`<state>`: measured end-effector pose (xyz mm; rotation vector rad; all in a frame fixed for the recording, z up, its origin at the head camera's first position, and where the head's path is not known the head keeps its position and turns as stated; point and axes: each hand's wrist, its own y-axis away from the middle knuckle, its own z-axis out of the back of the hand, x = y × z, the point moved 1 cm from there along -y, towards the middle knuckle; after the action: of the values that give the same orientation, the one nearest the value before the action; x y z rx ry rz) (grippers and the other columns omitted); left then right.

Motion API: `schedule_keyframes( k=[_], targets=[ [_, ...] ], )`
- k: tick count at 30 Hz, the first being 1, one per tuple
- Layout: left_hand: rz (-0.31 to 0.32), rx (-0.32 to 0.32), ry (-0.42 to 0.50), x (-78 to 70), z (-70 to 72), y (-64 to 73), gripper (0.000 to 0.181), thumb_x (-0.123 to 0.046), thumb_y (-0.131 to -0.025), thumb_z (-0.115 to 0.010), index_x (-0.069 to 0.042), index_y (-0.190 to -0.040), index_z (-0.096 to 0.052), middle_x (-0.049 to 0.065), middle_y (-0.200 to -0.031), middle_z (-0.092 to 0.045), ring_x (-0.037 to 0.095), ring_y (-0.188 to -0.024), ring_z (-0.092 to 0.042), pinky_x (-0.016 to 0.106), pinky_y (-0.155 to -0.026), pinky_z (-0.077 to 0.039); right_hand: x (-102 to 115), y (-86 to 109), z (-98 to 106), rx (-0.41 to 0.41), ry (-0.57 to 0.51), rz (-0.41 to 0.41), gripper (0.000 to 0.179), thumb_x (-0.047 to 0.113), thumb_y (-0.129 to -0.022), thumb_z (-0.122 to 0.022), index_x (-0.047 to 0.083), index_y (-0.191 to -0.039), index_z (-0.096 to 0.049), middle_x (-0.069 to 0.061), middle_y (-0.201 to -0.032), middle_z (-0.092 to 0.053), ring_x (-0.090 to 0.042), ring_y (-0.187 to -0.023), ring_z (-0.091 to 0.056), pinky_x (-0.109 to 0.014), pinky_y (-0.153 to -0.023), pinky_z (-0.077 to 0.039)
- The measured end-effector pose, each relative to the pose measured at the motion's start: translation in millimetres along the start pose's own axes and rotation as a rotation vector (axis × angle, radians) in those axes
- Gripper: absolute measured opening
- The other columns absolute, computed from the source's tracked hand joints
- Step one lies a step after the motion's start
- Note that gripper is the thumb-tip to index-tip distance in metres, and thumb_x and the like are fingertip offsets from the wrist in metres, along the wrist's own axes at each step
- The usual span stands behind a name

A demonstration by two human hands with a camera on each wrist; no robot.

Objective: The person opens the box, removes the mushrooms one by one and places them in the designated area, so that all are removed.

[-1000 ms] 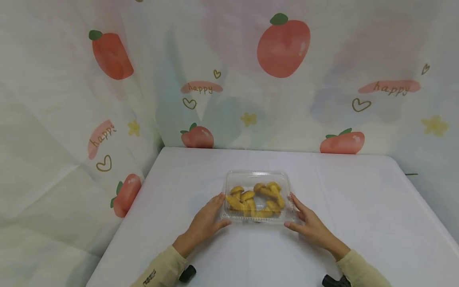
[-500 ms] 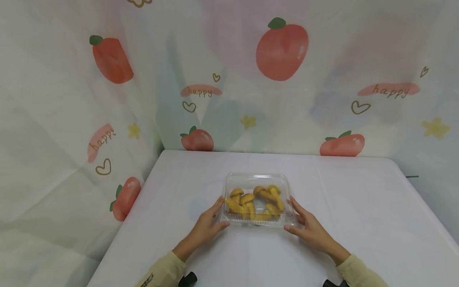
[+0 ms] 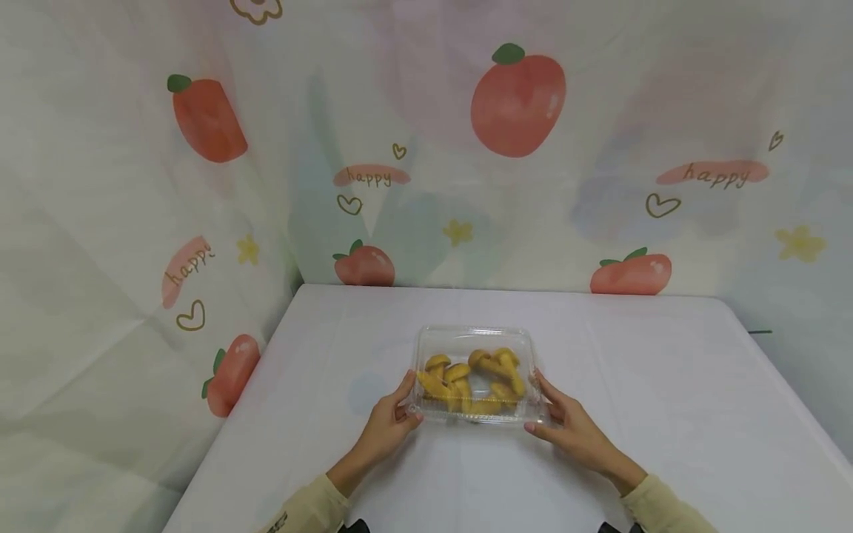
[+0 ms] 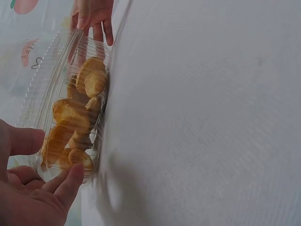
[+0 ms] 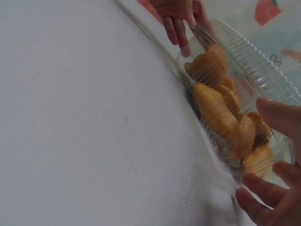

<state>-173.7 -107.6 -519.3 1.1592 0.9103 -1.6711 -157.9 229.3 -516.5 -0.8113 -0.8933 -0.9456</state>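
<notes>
A clear plastic clamshell box (image 3: 476,337) sits on the white table in the head view, its lid down. Through the plastic show several yellow-brown mushrooms (image 3: 458,374). At the box's left end my left hand (image 3: 385,428) holds it, index finger along the side and thumb at the front corner. My right hand (image 3: 578,433) holds the right end in a mirrored way. In the left wrist view the thumb (image 4: 28,141) lies over the lid edge, with fingertips (image 4: 73,181) at the lower corner. The right wrist view has the thumb (image 5: 277,115) near the lid rim and fingers (image 5: 263,188) low beside it.
A white cloth covers the table (image 3: 320,326). Behind and to the left hang pale curtains (image 3: 520,222) printed with red fruit and "happy" labels. Dark wrist-worn devices (image 3: 356,525) show at the bottom edge near the beige sleeves (image 3: 313,507).
The whole head view has shifted slightly downward in the picture as the head tilts. Both hands stay at the ends of the box, which keeps its place on the table.
</notes>
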Motion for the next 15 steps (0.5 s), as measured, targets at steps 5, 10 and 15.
schedule_keyframes(
  k=[5,10,15],
  targets=[
    [-0.007,-0.040,-0.016,2.0,-2.3,2.1,0.067,0.006,-0.091,-0.062,0.005,-0.153,-0.034,0.024,-0.162,-0.026,0.030,-0.135,-0.052,0.013,-0.080,-0.053,1.2,1.1,-0.7,0.008,-0.003,0.005,0.090,0.008,-0.090,-0.075,-0.015,-0.155,-0.017,-0.042,-0.157,-0.022,-0.054,-0.131,-0.041,-0.005,-0.097,-0.041],
    [-0.010,-0.081,-0.072,-0.3,-3.2,2.2,0.063,0.004,-0.092,-0.059,0.004,-0.151,-0.038,0.023,-0.159,-0.033,-0.005,-0.059,-0.043,0.013,-0.055,-0.038,1.8,-0.3,-1.1,0.008,0.003,-0.005,0.090,0.009,-0.091,-0.074,-0.014,-0.155,-0.016,-0.042,-0.157,-0.023,-0.051,-0.132,-0.042,-0.008,-0.096,-0.043],
    [-0.009,-0.094,-0.125,-1.5,-4.0,2.3,0.058,0.002,-0.097,-0.056,0.004,-0.152,-0.037,0.022,-0.159,-0.035,0.012,-0.081,-0.070,0.013,-0.073,-0.052,1.8,-2.3,-1.8,0.017,0.000,-0.048,0.092,0.012,-0.091,-0.074,-0.012,-0.157,-0.014,-0.039,-0.159,-0.019,-0.056,-0.136,-0.038,-0.012,-0.097,-0.045]
  ],
)
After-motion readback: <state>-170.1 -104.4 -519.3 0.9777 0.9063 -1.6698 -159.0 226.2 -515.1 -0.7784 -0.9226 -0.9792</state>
